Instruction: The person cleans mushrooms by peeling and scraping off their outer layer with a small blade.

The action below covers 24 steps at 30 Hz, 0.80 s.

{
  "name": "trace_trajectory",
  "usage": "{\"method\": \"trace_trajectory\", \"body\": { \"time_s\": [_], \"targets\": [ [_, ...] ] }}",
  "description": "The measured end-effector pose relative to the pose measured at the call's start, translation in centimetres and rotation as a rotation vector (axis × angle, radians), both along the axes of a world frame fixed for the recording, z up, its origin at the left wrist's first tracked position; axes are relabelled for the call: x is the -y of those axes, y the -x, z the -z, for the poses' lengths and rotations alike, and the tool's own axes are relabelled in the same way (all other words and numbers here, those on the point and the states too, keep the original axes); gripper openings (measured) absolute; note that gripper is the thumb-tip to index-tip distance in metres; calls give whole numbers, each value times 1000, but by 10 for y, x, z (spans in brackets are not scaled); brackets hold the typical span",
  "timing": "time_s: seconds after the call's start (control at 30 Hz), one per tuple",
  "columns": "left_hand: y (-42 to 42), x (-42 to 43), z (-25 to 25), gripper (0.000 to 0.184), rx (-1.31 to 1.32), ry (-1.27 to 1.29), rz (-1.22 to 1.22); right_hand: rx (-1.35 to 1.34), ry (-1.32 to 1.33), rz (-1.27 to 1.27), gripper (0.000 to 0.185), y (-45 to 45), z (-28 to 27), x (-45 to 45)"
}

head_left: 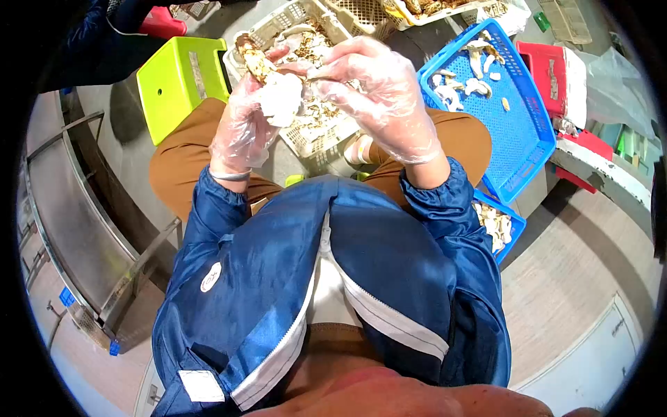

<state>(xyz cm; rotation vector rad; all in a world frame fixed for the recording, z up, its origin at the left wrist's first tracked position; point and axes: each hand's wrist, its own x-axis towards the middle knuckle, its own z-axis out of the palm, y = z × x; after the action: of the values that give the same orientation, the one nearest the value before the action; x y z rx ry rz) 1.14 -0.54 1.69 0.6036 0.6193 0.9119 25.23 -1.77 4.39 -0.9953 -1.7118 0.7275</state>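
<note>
My left hand [244,124], in a thin clear plastic glove, is closed around a mushroom [280,101] with a white body and a brown, rough end pointing up and away. My right hand [385,87], gloved the same way, is close by on the right. Its thumb and fingers are pinched together towards the mushroom; whatever small thing sits between them is too hard to make out. Below both hands, a cream plastic basket [321,147] between the knees holds brown and whitish scraps [309,45].
A blue tray [501,139] with several white mushroom pieces [479,62] lies at my right, above a smaller blue basket [515,226] of pieces. A lime-green stool [163,87] stands left, a red stool [549,80] right. Metal racking [83,215] runs along the left.
</note>
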Motion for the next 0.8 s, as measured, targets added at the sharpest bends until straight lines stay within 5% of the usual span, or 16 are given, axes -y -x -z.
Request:
{"method": "trace_trajectory", "body": {
  "time_s": [0.1, 0.37, 0.6, 0.8],
  "targets": [
    [2, 1, 6, 64, 175, 191, -24, -217, 169, -98, 15, 10, 5, 4],
    [2, 0, 1, 60, -39, -3, 50, -259, 283, -111, 12, 8, 2, 6],
    [5, -5, -11, 61, -188, -13, 128, -145, 142, -96, 10, 7, 8, 4],
    [16, -14, -16, 57, -36, 84, 130, -139, 47, -183, 14, 6, 12, 1]
  ]
}}
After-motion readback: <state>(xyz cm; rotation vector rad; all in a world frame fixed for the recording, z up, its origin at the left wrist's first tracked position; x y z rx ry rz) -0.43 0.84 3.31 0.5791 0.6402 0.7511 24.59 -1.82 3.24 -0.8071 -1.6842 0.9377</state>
